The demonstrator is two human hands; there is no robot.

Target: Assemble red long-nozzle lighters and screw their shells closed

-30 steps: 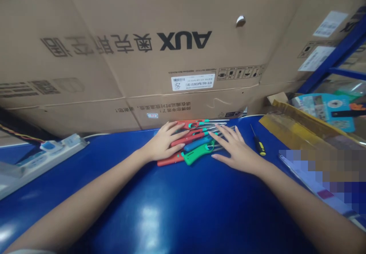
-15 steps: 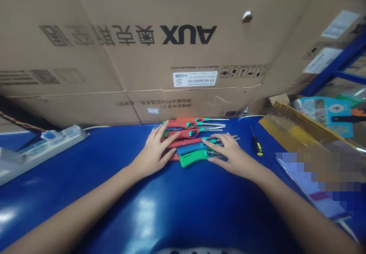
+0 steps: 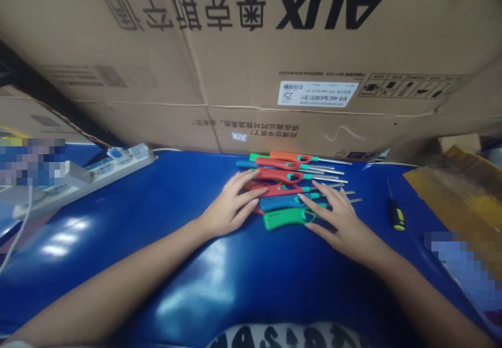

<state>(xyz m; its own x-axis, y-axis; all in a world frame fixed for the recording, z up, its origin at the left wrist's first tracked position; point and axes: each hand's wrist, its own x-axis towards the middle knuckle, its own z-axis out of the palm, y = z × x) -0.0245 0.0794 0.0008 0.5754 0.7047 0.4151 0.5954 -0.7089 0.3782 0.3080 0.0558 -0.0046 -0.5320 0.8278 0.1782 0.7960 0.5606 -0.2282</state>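
Observation:
Several long-nosed lighters lie side by side on the blue table (image 3: pixel 251 280), their metal tubes pointing right. A green lighter (image 3: pixel 284 218) is nearest, with a blue one (image 3: pixel 280 201) beyond it, then red ones (image 3: pixel 274 174) and an orange one (image 3: pixel 288 156) at the back. My left hand (image 3: pixel 227 207) rests at the handle ends of the red lighters, its fingers apart. Over the tubes and front ends of the near lighters lies my right hand (image 3: pixel 339 217), fingers spread. Neither hand is closed round a lighter.
A large cardboard box (image 3: pixel 235 76) stands along the back edge. At the left is a white power strip (image 3: pixel 94 178) with plugs and cables. A black and yellow screwdriver (image 3: pixel 397 215) lies to the right, beside yellowish packaging (image 3: pixel 443 191).
The view has shifted, so the scene sits further right. My left hand has drawn back slightly from the lighters, uncovering more handles at the back. My right hand's fingers are spread wider.

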